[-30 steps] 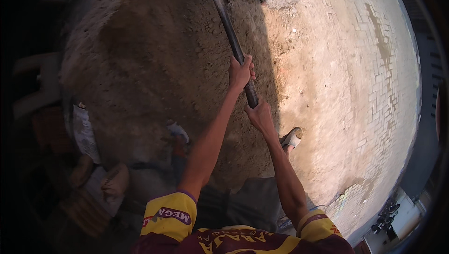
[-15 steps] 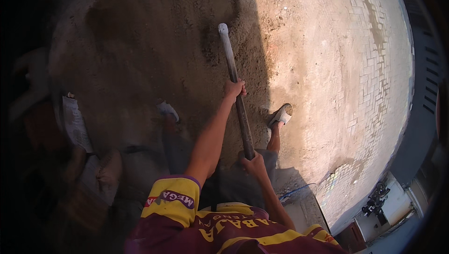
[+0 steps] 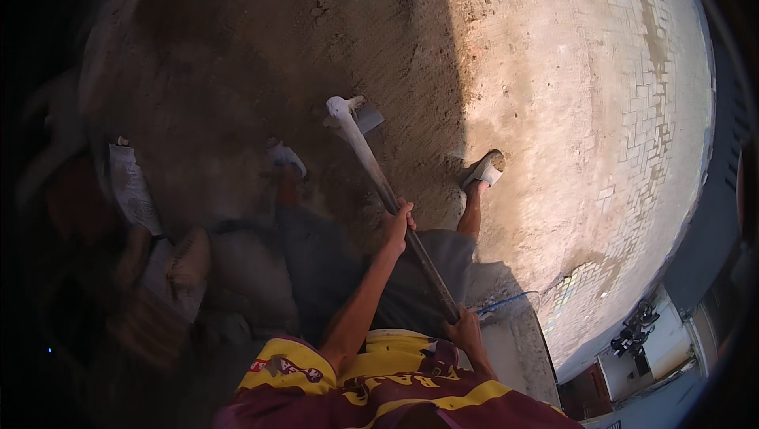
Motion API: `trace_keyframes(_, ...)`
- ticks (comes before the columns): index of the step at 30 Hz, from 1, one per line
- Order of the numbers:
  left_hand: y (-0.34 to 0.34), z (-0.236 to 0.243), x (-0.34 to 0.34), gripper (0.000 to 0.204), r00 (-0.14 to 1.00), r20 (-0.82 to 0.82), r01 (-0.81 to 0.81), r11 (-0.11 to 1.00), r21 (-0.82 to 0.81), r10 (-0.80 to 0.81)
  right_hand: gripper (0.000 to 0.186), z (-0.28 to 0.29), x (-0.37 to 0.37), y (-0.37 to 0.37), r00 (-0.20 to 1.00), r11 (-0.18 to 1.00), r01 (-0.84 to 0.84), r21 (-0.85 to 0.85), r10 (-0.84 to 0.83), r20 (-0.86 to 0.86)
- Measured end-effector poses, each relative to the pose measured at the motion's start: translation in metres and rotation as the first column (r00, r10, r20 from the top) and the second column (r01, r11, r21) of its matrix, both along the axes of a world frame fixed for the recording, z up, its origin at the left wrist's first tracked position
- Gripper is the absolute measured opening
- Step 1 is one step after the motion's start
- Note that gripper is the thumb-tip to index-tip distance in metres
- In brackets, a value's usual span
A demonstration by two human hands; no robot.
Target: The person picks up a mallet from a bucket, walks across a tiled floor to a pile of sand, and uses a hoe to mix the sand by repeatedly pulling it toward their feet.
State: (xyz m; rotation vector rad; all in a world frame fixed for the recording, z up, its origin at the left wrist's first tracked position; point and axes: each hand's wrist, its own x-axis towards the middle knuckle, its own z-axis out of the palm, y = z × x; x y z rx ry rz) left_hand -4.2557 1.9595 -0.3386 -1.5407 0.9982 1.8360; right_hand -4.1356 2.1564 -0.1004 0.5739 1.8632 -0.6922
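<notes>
My two hands grip a hoe (image 3: 371, 162) with a long dark handle, whitish toward its head. My left hand (image 3: 397, 227) is closed round the middle of the handle. Near its lower end, close to my body, my right hand (image 3: 465, 331) is closed on it too. The hoe's flat grey blade (image 3: 368, 118) shows beside the head, over brown sandy soil (image 3: 316, 57). Whether the blade touches the soil I cannot tell.
My sandalled right foot (image 3: 484, 170) stands on sunlit ground, my left foot (image 3: 286, 158) in shade. Filled sacks (image 3: 188, 267) lie at the left. Pale paving (image 3: 648, 120) runs along the right, with a motorcycle (image 3: 635, 328) beyond. A concrete ledge (image 3: 522, 350) and blue cord lie at lower right.
Both hands have drawn the hoe back toward my body. Its head has moved nearer and to the left, and the blade now shows. The grip stays on the handle.
</notes>
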Motion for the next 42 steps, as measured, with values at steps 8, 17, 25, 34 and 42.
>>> trace_keyframes(8, -0.155, -0.021, -0.340, 0.022, 0.807, -0.509, 0.076, 0.908, -0.411, -0.298, 0.041, -0.151, -0.269, -0.190, 0.926, 0.938, 0.141, -0.317, -0.238, -0.294)
trace_keyframes(17, -0.073, -0.071, -0.090, 0.028, 0.948, -0.077, 0.280, 0.925, -0.257, -0.308, 0.044, -0.123, -0.074, -0.110, 0.990, 0.984, 0.125, -0.124, -0.132, -0.047)
trace_keyframes(25, 0.022, 0.025, 0.113, 0.016, 0.957, 0.287, 0.007, 0.994, 0.112, -0.039, 0.041, 0.034, 0.023, -0.008, 0.981, 1.000, 0.015, -0.006, -0.014, 0.195)
trace_keyframes(34, -0.097, 0.035, -0.079, 0.024, 0.935, -0.351, -0.061, 0.954, -0.295, -0.049, 0.042, -0.112, -0.060, -0.071, 0.970, 0.970, -0.106, -0.219, 0.053, -0.237)
trace_keyframes(42, -0.268, -0.014, -0.216, 0.024, 0.883, -0.394, -0.026, 0.812, -0.583, -0.254, 0.059, -0.167, -0.193, -0.249, 0.986, 0.913, -0.031, -0.407, -0.038, -0.162)
